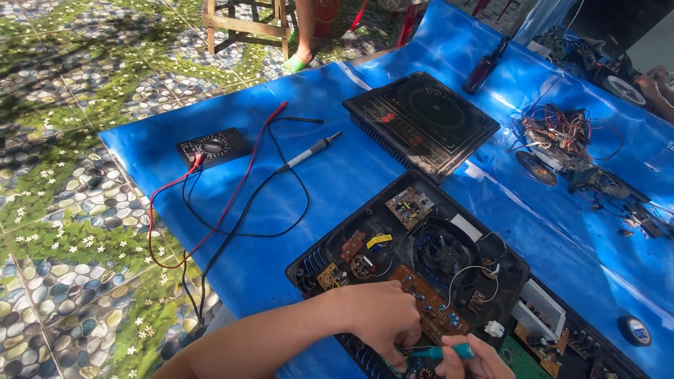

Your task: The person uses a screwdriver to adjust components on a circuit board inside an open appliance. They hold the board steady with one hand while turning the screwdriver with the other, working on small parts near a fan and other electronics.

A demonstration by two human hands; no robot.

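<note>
Blue-sheeted table [337, 189]: opened black plastic cooker base [411, 270] with circuit boards. Left hand [382, 319] rests on its near edge, grip curled; right hand [474, 358] beside, pinching teal-handled screwdriver [442, 351]. Black multimeter [213, 147] far left.

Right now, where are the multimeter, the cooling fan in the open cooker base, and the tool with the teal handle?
multimeter [213, 147]: head view, on its dial.
cooling fan [445, 252]: head view, on its hub.
tool with the teal handle [460, 349]: head view, on the handle, in the right hand [472, 359].
</note>
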